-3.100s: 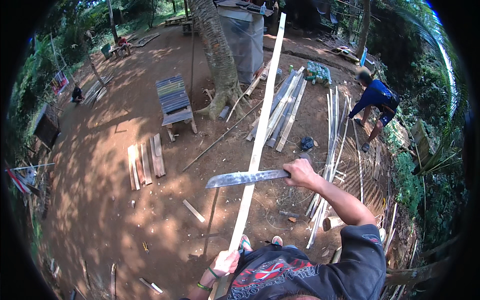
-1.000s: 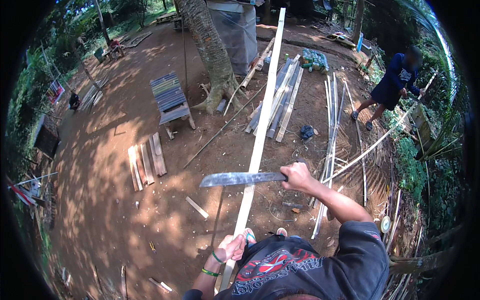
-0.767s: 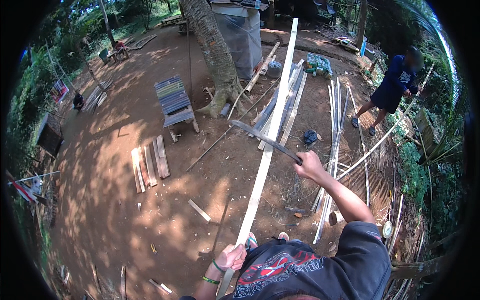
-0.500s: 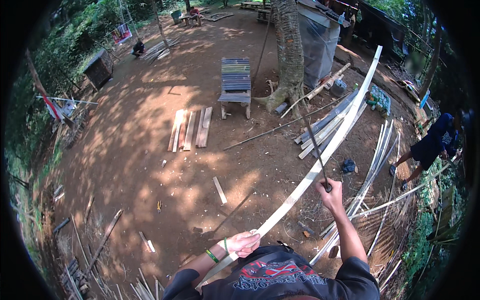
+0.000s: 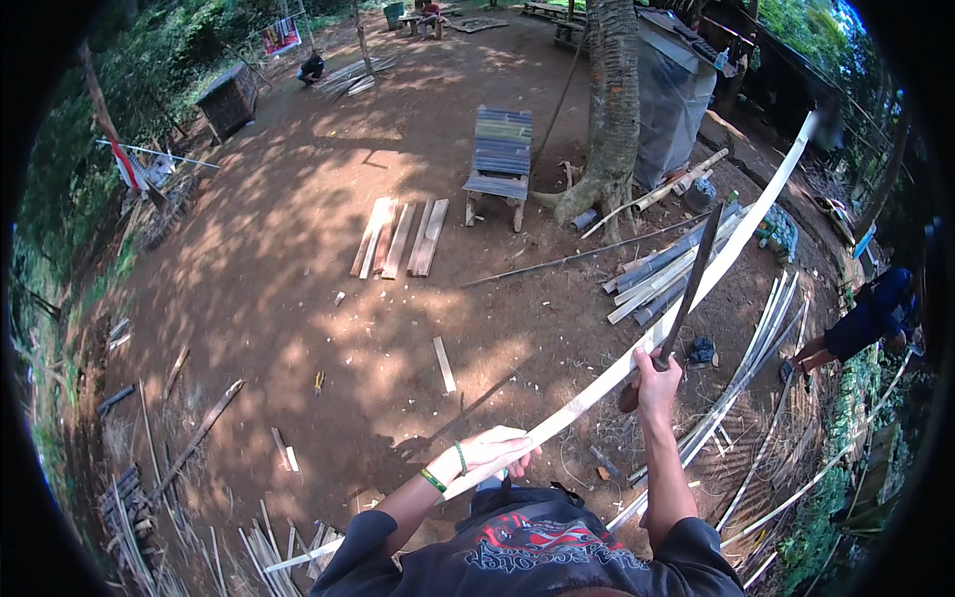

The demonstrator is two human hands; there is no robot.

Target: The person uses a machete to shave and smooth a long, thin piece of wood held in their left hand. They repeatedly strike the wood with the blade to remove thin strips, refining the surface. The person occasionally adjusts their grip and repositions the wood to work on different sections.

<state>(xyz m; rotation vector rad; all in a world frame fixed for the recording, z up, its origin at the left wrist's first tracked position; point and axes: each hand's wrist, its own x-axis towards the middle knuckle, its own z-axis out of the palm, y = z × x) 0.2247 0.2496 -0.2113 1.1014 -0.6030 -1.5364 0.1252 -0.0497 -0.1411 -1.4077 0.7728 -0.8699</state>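
Observation:
A long pale bamboo strip [image 5: 587,396] runs slantwise from beside my left side up to the far right. My left hand [image 5: 489,453], with bracelets at the wrist, is closed around its near part. My right hand [image 5: 657,390] grips the brown handle of a machete [image 5: 694,281]. Its dark blade points up and away, crossing over the strip in this view. The right thumb lies close to the strip's edge; whether it touches cannot be made out.
Split bamboo pieces [image 5: 662,274] lie beyond the strip, and long thin slats [image 5: 741,373] to the right. Short boards [image 5: 401,239] lie ahead near a bamboo chair [image 5: 500,149] and a tree trunk [image 5: 612,109]. A person in dark blue [image 5: 875,313] stands at the right.
My right hand has come up against the strip, and the machete blade has turned to show its broad side. The strip has slid or shifted slightly, and the whole view has moved.

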